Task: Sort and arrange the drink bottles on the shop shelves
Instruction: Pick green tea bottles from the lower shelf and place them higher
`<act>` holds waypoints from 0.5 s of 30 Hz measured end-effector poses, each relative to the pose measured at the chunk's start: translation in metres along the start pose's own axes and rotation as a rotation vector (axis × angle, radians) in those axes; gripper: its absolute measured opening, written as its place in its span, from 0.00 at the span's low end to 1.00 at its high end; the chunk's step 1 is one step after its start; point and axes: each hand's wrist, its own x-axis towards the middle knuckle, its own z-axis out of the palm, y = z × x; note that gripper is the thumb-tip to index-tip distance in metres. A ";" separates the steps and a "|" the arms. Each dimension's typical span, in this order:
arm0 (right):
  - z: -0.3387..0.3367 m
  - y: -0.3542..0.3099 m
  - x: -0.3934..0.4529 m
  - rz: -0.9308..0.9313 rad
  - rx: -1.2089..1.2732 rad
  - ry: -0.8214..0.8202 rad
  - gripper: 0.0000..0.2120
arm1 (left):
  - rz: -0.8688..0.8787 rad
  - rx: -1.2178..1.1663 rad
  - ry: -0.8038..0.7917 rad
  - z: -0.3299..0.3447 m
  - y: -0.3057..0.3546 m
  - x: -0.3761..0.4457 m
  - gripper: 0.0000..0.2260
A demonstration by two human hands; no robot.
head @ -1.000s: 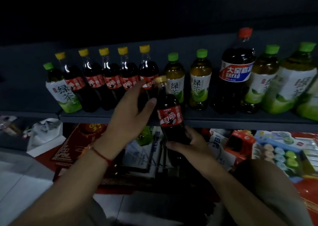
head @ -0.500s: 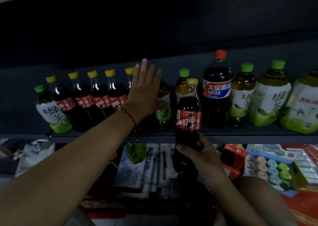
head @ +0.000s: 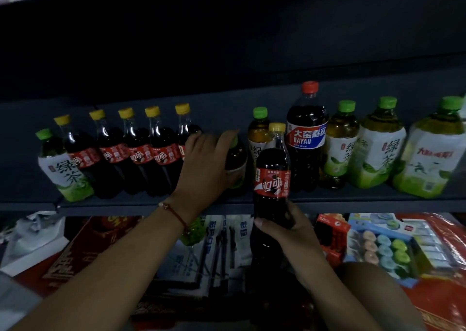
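Here, right hand [head: 290, 232] grips glossy cola bottle [head: 272, 177]; left hand [head: 205, 164] clasps tea bottle [head: 235, 159].

"DAYAO" w/ 大窑嘉宾 on blue-red label of big red-capped bottle [head: 307, 139], centre-right. 绿茶 on green-tea bottles, far left [head: 66, 169] & right [head: 378, 151]. Held cola bottle [head: 272, 179], centre: prob. 可可, blurred.
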 end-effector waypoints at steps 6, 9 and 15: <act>0.006 0.004 -0.003 -0.002 -0.056 -0.005 0.19 | -0.295 -0.505 -0.017 -0.026 0.009 -0.050 0.41; 0.011 0.007 -0.003 0.001 -0.095 0.010 0.18 | -0.429 -0.735 0.045 -0.028 -0.001 -0.080 0.41; 0.028 0.008 0.007 -0.013 -0.192 0.016 0.19 | -0.629 -0.945 0.072 -0.039 -0.033 -0.124 0.42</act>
